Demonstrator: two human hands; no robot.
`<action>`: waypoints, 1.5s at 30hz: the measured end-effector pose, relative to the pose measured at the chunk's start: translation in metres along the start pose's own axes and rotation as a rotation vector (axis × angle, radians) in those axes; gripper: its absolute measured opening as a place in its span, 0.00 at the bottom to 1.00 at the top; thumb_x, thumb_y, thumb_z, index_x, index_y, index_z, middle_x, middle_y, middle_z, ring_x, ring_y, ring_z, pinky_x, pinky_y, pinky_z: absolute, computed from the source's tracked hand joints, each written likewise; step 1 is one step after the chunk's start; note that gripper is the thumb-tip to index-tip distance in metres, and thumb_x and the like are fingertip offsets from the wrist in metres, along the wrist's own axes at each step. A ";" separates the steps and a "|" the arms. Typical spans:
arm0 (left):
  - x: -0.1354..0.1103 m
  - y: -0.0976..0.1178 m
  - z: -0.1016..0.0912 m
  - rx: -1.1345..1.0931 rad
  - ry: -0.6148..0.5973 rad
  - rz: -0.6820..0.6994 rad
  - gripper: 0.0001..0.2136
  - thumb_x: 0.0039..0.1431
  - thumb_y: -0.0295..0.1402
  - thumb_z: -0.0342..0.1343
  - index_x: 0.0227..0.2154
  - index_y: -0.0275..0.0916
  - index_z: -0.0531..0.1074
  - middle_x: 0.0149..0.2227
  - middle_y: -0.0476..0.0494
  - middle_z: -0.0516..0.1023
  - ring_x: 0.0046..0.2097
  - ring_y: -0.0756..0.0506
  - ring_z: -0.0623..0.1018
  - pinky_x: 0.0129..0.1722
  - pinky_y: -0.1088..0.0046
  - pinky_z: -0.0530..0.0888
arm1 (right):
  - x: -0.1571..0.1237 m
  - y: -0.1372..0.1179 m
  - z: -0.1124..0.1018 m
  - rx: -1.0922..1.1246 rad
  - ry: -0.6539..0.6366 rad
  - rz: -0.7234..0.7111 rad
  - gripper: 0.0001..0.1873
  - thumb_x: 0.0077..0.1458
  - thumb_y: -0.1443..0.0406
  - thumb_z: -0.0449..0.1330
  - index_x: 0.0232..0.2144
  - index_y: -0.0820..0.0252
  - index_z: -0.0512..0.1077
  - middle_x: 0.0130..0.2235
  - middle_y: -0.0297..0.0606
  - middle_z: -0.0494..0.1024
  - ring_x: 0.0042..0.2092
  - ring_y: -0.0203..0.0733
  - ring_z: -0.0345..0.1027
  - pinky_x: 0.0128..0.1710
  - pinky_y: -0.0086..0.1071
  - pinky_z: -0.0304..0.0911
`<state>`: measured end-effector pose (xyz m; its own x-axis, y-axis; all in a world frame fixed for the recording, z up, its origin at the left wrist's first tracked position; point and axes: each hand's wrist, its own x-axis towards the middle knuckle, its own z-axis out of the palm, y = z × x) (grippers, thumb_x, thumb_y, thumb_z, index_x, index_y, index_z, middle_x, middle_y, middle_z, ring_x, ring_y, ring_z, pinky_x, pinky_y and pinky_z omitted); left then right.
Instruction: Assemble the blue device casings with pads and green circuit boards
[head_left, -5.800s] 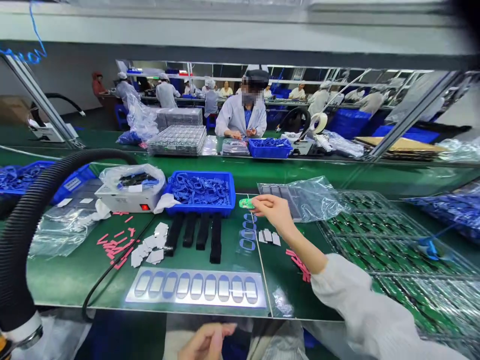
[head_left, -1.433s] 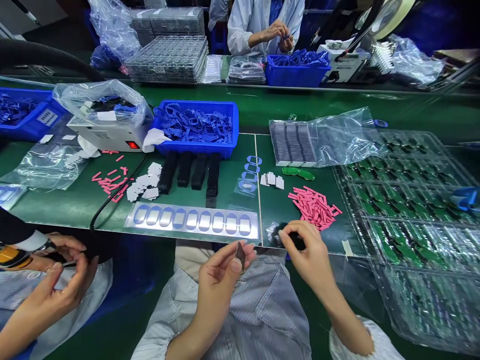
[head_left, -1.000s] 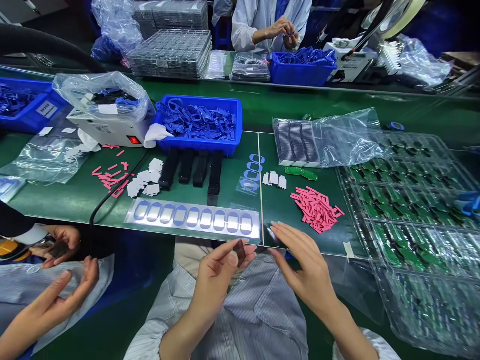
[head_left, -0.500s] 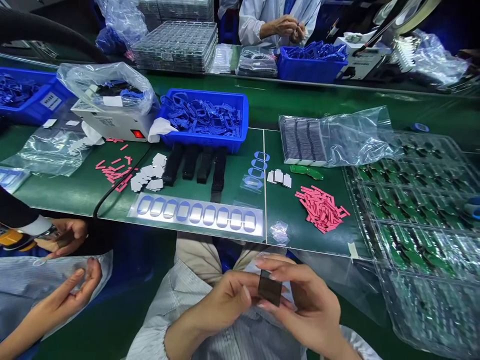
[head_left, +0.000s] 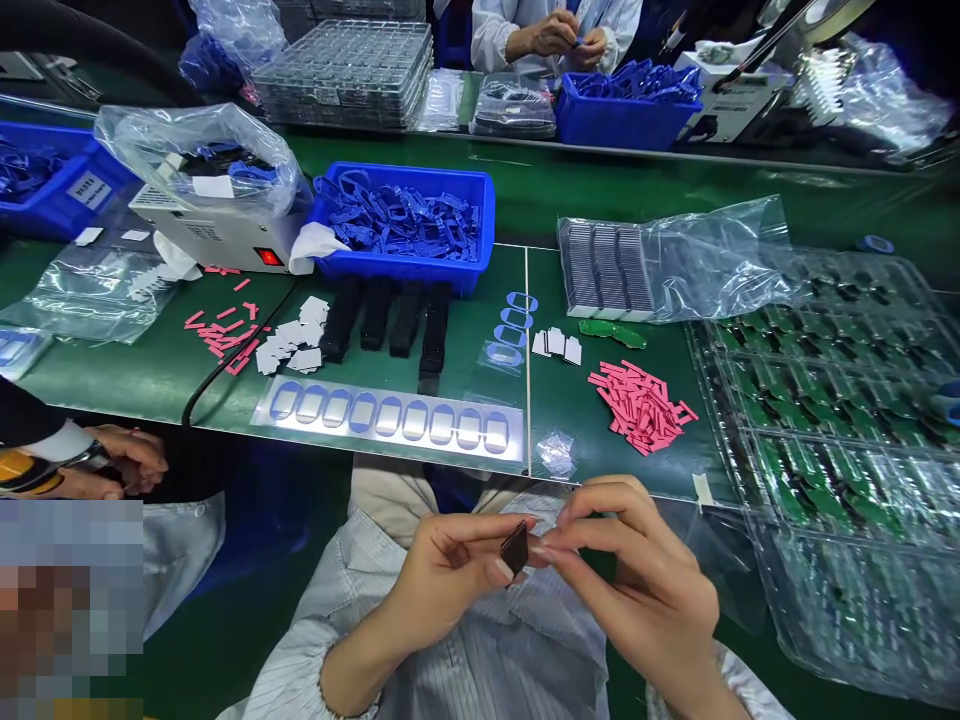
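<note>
Left hand point(head_left: 450, 580) and right hand point(head_left: 637, 570) together, fingers of both pinching a small dark piece point(head_left: 514, 549), tilted between them, above the edge of the green bench point(head_left: 675, 480). Just beyond, a scrap of clear film point(head_left: 556, 454) on the bench; to its right, pink strips point(head_left: 641, 406); past those, green strips point(head_left: 613, 334). Farther off, a blue-ringed sheet point(head_left: 388, 418), black bars point(head_left: 386, 320) and a blue crate point(head_left: 480, 210) of blue frames point(head_left: 397, 225). At far left, a co-worker's hand point(head_left: 131, 460), apart from the bench.

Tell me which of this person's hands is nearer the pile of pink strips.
Right. The right hand is below the pile of pink strips; the left hand, farther off, is below and left of it. Both hands hold a small dark piece.
</note>
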<state>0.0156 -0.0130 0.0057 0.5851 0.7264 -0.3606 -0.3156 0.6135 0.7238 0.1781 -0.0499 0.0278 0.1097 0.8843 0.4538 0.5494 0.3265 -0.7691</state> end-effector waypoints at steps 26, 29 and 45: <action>-0.001 0.007 -0.002 0.263 -0.030 0.073 0.17 0.48 0.45 0.64 0.42 0.49 0.78 0.34 0.41 0.85 0.37 0.40 0.84 0.36 0.68 0.80 | 0.004 0.009 0.003 0.106 -0.082 0.040 0.11 0.52 0.77 0.61 0.31 0.55 0.74 0.28 0.33 0.72 0.31 0.38 0.65 0.31 0.35 0.62; 0.000 0.009 -0.002 0.324 -0.019 0.103 0.16 0.48 0.45 0.63 0.42 0.49 0.78 0.32 0.43 0.86 0.37 0.39 0.84 0.36 0.67 0.80 | 0.003 0.012 0.004 0.109 -0.086 0.049 0.10 0.52 0.76 0.61 0.31 0.55 0.74 0.28 0.33 0.72 0.32 0.38 0.65 0.31 0.35 0.62; 0.022 -0.013 -0.005 -0.102 0.284 -0.083 0.15 0.43 0.43 0.68 0.35 0.43 0.81 0.34 0.44 0.86 0.36 0.48 0.83 0.34 0.80 0.78 | -0.023 0.058 0.001 -0.339 0.070 0.115 0.05 0.59 0.68 0.54 0.30 0.56 0.64 0.30 0.35 0.69 0.35 0.40 0.65 0.35 0.35 0.62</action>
<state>0.0289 -0.0035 -0.0144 0.3849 0.7210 -0.5761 -0.3568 0.6920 0.6276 0.2066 -0.0514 -0.0276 0.2367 0.8801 0.4116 0.7721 0.0867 -0.6295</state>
